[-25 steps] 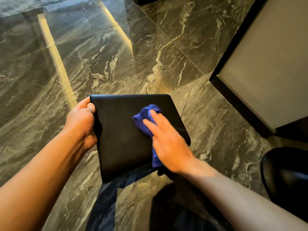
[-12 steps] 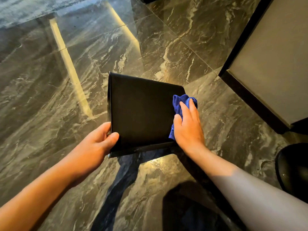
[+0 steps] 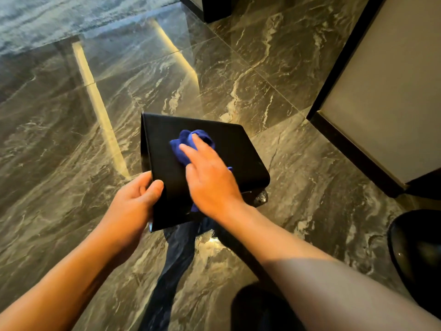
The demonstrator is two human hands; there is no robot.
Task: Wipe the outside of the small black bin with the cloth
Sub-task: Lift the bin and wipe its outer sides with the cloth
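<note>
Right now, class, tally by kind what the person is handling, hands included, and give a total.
Hands: 2, left hand and right hand
Black bin: 1
Blue cloth: 1
Total: 4

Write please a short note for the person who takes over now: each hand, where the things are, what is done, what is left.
Left hand: grip on the near left edge of the black bin, held tilted above the marble floor.
Right hand: flat, pressing the blue cloth on the bin's upward-facing side.
Done: cannot tell which sides are already clean.
Left: finish this side, then turn the bin for the others.
</note>
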